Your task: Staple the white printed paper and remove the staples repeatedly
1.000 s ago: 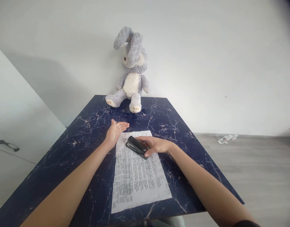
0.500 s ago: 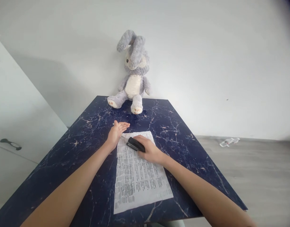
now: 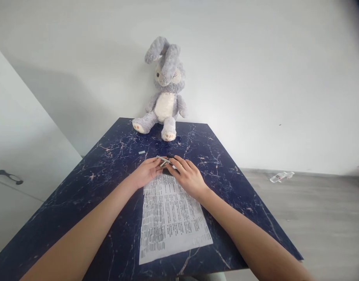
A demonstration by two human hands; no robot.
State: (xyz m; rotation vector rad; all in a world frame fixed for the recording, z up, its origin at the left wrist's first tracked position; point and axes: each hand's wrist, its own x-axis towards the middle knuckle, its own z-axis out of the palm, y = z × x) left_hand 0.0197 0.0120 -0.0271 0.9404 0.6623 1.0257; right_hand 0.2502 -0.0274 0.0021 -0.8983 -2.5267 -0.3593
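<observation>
Over the top end of a printed sheet of paper (image 3: 175, 218), a black stapler (image 3: 170, 171) is held between my two hands. Its top is swung up, and the silvery metal inside shows. My right hand (image 3: 189, 177) is closed around the back part of it. The fingers of my left hand (image 3: 146, 171) are closed at its front end, with some of them hidden behind it. Beyond my left hand, a small pale-grey strip that looks like staples (image 3: 142, 152) lies on the table.
A grey plush rabbit (image 3: 164, 105) sits at the far end of the dark blue marbled table (image 3: 226, 187), against the wall. White drawers with a black handle (image 3: 9, 176) stand on the left. A clear plastic bottle (image 3: 281, 177) lies on the floor to the right.
The stapler has been opened and turned. My left hand has come right to its front end, uncovering the small strip on the table. My right hand has shifted slightly up the sheet.
</observation>
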